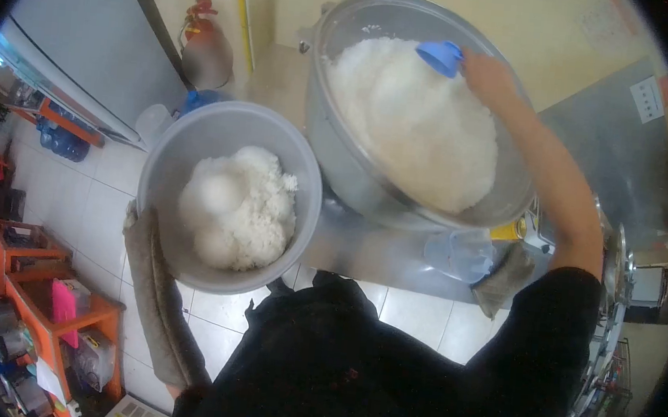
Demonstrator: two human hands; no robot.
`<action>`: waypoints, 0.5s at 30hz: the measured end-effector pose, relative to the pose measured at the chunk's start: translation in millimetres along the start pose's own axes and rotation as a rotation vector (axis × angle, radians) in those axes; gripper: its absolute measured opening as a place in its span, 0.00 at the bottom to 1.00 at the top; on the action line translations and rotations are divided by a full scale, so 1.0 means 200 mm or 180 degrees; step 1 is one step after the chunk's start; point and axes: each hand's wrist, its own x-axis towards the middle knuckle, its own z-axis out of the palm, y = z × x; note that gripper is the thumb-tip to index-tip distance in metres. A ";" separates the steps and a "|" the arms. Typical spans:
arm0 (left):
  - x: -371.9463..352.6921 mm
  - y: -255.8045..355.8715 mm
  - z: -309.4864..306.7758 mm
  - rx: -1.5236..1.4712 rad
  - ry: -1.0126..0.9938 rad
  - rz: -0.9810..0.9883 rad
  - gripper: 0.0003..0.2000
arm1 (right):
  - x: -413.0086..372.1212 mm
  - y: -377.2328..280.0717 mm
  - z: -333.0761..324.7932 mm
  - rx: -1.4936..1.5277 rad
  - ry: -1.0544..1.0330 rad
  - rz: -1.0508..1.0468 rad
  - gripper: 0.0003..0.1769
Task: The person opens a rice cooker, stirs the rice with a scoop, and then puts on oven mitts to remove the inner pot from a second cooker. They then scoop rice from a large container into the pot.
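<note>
My right hand [490,79] is closed round the handle of a blue plastic scoop [440,57], above the white rice [406,108] heaped in a big metal pot [340,141]. The scoop is tilted; its inside is only partly visible. A grey tub [164,166] to the left holds a mound of white rice [266,214], with smooth rounded lumps on one side. My left hand [138,227] is at the tub's left rim, covered by a long grey-brown oven mitt [159,304]. It grips the tub there, though its fingers are hidden.
The pot stands on a metal counter [362,247]. Near its front edge are a clear plastic jug [457,253] and another grey-brown mitt or cloth [505,279]. A fire extinguisher [207,50] is by the wall. Orange shelving [63,304] stands to the left on the tiled floor.
</note>
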 end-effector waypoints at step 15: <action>-0.01 0.18 0.17 0.0140 0.0329 -0.0361 0.19 | 0.37 -0.26 0.23 0.1338 -0.0972 -0.0897 0.16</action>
